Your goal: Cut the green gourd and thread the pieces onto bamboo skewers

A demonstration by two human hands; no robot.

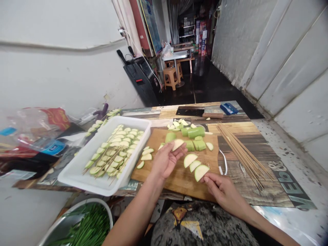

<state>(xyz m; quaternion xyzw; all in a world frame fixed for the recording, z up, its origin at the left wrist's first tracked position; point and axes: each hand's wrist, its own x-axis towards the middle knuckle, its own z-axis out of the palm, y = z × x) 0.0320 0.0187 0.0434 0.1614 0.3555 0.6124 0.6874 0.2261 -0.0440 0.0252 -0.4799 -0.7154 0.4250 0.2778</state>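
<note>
Between the fingers of my left hand [166,159] is a pale half-moon zucchini slice [177,145]. My right hand [221,188] pinches the near end of a skewer of zucchini slices [201,173]; three slices run along it, and most of the stick is hidden. Both hands are over the wooden cutting board [174,181]. Green zucchini chunks [196,132] and cut pieces lie towards the board's far side, with a few loose slices [147,156] at its left. A white plastic tray [65,176] to the left holds rows of filled skewers [116,147].
Bare wooden skewers [241,155] lie right of the board. Behind it are a cleaver [191,111] and a blue packet [229,108]. A metal bowl of long green leaves [88,223] stands below at left. Plastic packaging [38,131] and a purple eggplant [102,112] are beyond the tray.
</note>
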